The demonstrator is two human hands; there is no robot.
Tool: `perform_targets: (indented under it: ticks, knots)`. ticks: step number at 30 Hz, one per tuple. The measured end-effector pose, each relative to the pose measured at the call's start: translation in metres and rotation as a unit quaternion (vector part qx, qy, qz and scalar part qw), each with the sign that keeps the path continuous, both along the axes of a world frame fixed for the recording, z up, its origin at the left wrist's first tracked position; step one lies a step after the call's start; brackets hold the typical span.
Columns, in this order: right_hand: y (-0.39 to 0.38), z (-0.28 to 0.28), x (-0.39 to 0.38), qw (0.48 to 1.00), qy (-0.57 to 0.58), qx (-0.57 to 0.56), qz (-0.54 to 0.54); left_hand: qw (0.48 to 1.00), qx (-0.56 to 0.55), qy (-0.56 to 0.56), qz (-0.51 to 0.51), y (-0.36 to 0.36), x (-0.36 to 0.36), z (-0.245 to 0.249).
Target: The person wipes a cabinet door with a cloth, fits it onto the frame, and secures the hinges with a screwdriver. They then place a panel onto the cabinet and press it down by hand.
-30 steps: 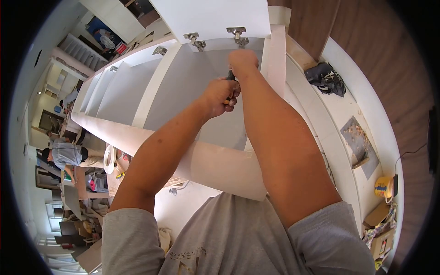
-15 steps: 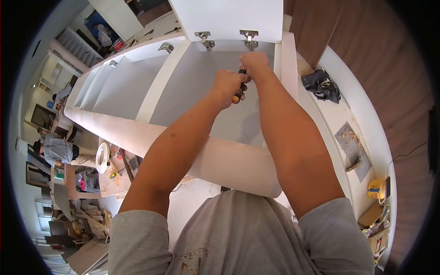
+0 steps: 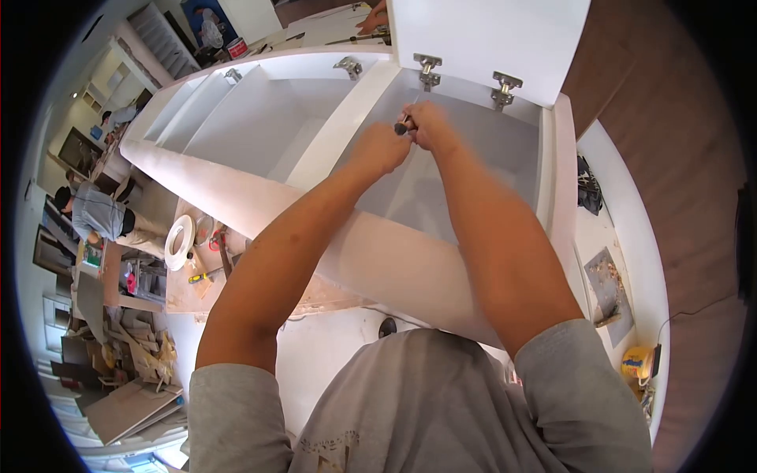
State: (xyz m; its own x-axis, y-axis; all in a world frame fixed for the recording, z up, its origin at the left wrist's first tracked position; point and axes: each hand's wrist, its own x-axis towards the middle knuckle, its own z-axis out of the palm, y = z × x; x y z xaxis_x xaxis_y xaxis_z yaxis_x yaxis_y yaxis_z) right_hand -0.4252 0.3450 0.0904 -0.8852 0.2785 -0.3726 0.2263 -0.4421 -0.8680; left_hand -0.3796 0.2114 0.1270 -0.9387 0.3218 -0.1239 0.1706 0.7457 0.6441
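Observation:
My left hand and my right hand meet above the right compartment of a white cabinet lying on its back. Between them is a screwdriver, its dark handle end showing and much of it hidden by my fingers. Both hands are closed around it. Just beyond my fingers, a metal hinge joins the raised white door to the cabinet. A second hinge sits farther right on the same door. Another hinge is on the neighbouring compartment, with no door attached.
Left of the cabinet, a workbench carries a roll of edge banding and a yellow-handled tool. A co-worker bends over a bench there. Wood scraps lie lower left. A yellow tub stands right; another person's hand shows at the back.
My view has turned, so the cabinet and door sit farther right. My hands and the screwdriver have shifted from near the right hinge toward the left hinge of the raised door.

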Motion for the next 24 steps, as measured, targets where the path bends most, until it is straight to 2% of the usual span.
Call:
perform_targets:
  ticks: [2,4,6,8,20,24]
  knots:
    - [0.021,-0.021,-0.022,0.998,0.049,-0.04,0.024,0.996,-0.011,0.072,-0.047,0.003,-0.007,0.001]
    - [0.045,-0.06,-0.06,0.981,0.1,0.145,0.082,0.995,-0.053,0.078,-0.032,0.009,0.002,0.016]
    - [0.045,-0.058,-0.056,0.983,0.082,0.146,0.076,0.993,-0.073,0.087,-0.026,0.012,0.002,0.016]
    - [0.027,-0.006,-0.02,0.999,-0.002,-0.032,0.007,0.992,-0.067,0.102,-0.025,0.018,-0.006,0.007]
    - [0.026,-0.001,-0.018,1.0,0.004,0.007,0.024,0.992,-0.058,0.106,-0.018,0.02,-0.011,-0.005]
    - [0.024,0.006,-0.013,0.998,-0.038,0.01,0.038,0.99,-0.05,0.126,-0.026,0.019,-0.005,-0.005]
